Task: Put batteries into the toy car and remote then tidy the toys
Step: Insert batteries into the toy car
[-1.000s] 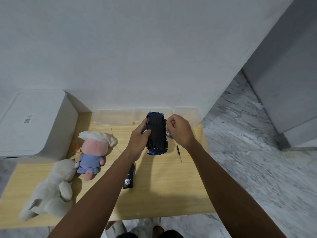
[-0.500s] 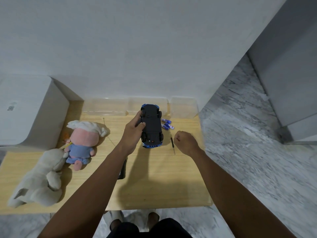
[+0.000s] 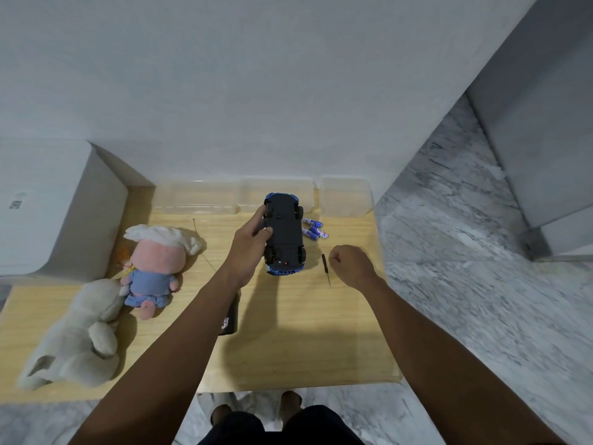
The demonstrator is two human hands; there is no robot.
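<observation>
My left hand (image 3: pixel 249 244) grips the blue toy car (image 3: pixel 284 234) by its left side, holding it upside down with its black underside facing up. Several blue-and-white batteries (image 3: pixel 314 229) lie on the wooden table (image 3: pixel 298 342) just right of the car. A small black screwdriver (image 3: pixel 325 268) lies on the table beside my right hand (image 3: pixel 349 264), whose fingers are curled; I see nothing in it. The black remote (image 3: pixel 229 319) lies under my left forearm, partly hidden.
Two plush toys lie at the left: a pink-faced doll in blue (image 3: pixel 154 268) and a grey plush (image 3: pixel 77 335). Clear plastic bins (image 3: pixel 199 197) line the back edge by the wall. A white box (image 3: pixel 48 203) stands at far left. Marble floor lies to the right.
My right hand left the car and drew back to the right, beside the screwdriver. The left hand keeps holding the overturned car. The batteries came into view.
</observation>
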